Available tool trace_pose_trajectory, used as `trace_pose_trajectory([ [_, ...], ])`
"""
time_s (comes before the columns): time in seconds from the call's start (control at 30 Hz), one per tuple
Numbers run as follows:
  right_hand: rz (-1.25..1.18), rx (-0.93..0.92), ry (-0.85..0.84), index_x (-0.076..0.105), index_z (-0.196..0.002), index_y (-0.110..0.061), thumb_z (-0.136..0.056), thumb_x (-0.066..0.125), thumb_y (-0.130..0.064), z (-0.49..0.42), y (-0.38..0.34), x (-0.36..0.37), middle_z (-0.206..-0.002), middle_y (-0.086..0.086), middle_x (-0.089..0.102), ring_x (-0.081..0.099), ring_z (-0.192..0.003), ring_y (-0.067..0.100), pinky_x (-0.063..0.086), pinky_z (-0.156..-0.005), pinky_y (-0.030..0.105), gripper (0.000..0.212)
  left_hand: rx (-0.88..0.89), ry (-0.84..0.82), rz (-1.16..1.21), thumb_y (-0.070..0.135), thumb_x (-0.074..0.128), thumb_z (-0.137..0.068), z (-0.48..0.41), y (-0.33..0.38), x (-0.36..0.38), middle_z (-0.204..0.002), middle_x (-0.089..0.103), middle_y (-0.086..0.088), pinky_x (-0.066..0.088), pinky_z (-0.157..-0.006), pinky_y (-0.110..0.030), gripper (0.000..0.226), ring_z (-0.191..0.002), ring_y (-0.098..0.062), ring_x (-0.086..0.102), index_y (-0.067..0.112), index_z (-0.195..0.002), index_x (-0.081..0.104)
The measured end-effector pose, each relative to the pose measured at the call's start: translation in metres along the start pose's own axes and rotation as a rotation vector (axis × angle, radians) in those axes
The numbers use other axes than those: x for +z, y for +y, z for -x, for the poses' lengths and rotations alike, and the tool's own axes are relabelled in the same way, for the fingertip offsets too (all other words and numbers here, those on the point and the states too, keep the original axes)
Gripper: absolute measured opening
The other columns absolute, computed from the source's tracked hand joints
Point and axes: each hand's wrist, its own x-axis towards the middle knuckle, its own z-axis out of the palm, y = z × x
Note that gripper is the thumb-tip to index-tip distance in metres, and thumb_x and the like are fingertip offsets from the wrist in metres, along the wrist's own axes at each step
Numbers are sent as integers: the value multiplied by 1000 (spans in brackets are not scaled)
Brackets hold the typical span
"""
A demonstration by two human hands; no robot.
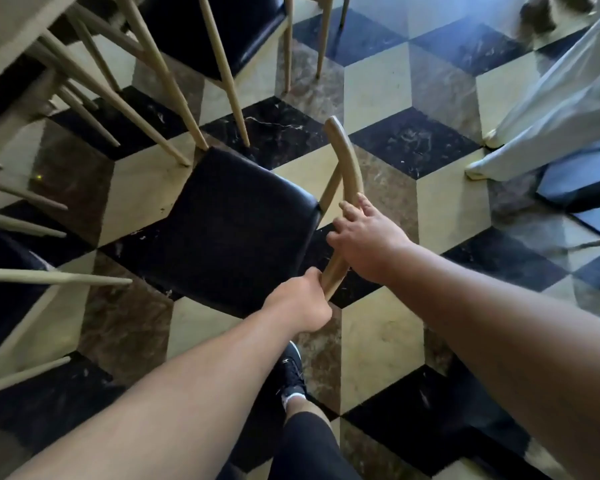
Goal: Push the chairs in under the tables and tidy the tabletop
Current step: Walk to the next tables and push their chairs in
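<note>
A wooden chair with a black padded seat stands on the checkered floor in the middle of the view. Its curved wooden backrest rail runs from upper centre down toward me. My left hand is wrapped around the lower end of that rail. My right hand grips the rail a little higher, fingers curled over its top. The edge of a pale table shows at the top left, with the chair's front pointing toward it. The tabletop itself is out of view.
Several slanted wooden legs of the table and other chairs crowd the upper left. A second black-seated chair stands at the top, another at the left edge. A white curtain hangs at the right. My shoe is below.
</note>
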Motion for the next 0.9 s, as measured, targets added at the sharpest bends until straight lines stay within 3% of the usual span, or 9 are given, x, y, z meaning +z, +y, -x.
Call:
trace_pose_trajectory([
  [0.13,92,-44,-22,56,-145,-25,-102,63,-38,-18,-11,-15,-150,6,54,39,-147,38,11,-126,70,46,-16,26,-4,23,58,-86,9,-23,-7,-101,65,1,60,-83,-47,46,-90,-28,67,32,-129,49],
  [0.23,129,-116,-30,59,-142,-27,-103,62,-40,-35,-24,-30,-145,3,57,44,-142,35,10,-126,71,41,-32,50,-2,20,56,-84,18,-48,-19,-104,67,0,58,-78,-42,58,-92,-29,66,33,-139,47],
  [0.33,162,-186,-21,58,-143,-27,-104,60,-39,-55,-36,-47,-147,3,57,45,-142,33,13,-127,68,41,-33,88,25,20,56,-82,21,-74,-34,-101,67,0,54,-71,-40,46,-89,-28,65,29,-127,52],
  [0.47,188,-206,6,61,-138,-28,-102,61,-38,-86,-54,-70,-138,1,62,52,-135,31,22,-124,66,37,-78,125,87,23,57,-84,21,-109,-55,-113,69,1,55,-85,-41,50,-101,-31,65,31,-133,51],
  [0.57,199,-218,8,62,-135,-27,-101,62,-37,-113,-68,-89,-134,1,63,54,-132,31,24,-123,65,36,-94,137,132,25,60,-86,17,-139,-73,-115,67,1,54,-85,-41,51,-105,-31,65,32,-136,50],
  [0.77,213,-235,22,60,-139,-30,-100,64,-40,-173,-98,-138,-136,0,63,53,-135,31,23,-124,65,40,-82,195,78,27,59,-87,8,-203,-123,-108,66,0,48,-72,-39,42,-92,-29,60,29,-129,52],
  [0.9,237,-224,46,61,-138,-29,-100,65,-40,-216,-109,-172,-138,1,63,54,-135,31,25,-124,63,40,-120,250,31,41,62,-89,3,-251,-158,-93,63,5,55,-75,-39,22,-87,-27,62,31,-107,58],
])
